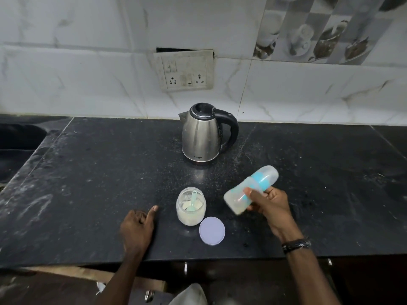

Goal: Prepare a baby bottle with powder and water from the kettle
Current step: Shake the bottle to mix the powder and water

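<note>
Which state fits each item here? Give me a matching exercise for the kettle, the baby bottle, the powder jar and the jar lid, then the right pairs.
Things:
1. kettle
2. baby bottle
3. powder jar
4. jar lid

States:
A. lying flat on the countertop beside the jar
B. held tilted in the right hand, capped
C. open, with a scoop inside
D. standing upright near the wall, lid shut

Pairs: 1-D, 2-B, 3-C, 4-A

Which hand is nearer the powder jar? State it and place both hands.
Left. The left hand rests on the counter just left of the powder jar; the right hand is farther off to the jar's right, holding the bottle.
</note>
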Action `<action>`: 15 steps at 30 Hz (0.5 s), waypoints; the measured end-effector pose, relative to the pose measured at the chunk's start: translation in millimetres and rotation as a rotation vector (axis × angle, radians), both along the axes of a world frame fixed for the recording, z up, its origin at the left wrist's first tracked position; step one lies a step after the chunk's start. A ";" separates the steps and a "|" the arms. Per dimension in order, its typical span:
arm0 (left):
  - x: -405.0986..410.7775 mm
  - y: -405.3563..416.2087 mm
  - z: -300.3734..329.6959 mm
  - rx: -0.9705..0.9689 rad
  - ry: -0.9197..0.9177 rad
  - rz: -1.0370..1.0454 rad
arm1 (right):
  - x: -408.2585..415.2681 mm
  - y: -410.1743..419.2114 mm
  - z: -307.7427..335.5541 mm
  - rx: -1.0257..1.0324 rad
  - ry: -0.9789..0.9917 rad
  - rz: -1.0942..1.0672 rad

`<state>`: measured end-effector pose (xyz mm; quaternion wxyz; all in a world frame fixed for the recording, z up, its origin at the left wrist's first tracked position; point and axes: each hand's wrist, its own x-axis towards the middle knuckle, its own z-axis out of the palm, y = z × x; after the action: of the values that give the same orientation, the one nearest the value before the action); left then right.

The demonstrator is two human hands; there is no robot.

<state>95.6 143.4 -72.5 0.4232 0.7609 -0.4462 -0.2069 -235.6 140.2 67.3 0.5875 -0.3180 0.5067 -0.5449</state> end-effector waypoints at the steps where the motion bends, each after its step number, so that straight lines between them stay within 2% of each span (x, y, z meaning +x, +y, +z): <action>1: 0.6 -0.5 -0.2 -0.004 -0.005 -0.004 | 1.2 0.8 -0.7 0.001 0.031 0.025; 5: 1.2 -1.2 0.2 -0.011 -0.023 -0.014 | 7.8 2.0 -5.5 -0.040 -0.151 -0.019; 8: 0.8 -0.5 -1.2 0.001 -0.024 -0.003 | 13.1 1.1 -0.7 0.013 -0.047 0.009; 9: 0.8 -1.1 -0.4 0.002 -0.026 0.003 | 13.2 1.4 -1.3 0.000 -0.068 0.019; 12: 0.5 -1.5 0.9 -0.006 -0.024 -0.005 | 15.6 3.5 -4.6 -0.048 -0.290 -0.122; 13: 0.0 -1.4 0.5 -0.004 -0.023 -0.010 | 16.7 3.7 -6.3 -0.038 -0.304 -0.138; 15: 0.6 -1.1 -0.8 0.000 -0.026 -0.009 | 19.6 5.1 -6.0 -0.013 -0.208 -0.068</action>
<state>96.2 142.3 -73.3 0.4166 0.7614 -0.4551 -0.1989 -216.0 145.3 61.3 0.6160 -0.2463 0.4502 -0.5977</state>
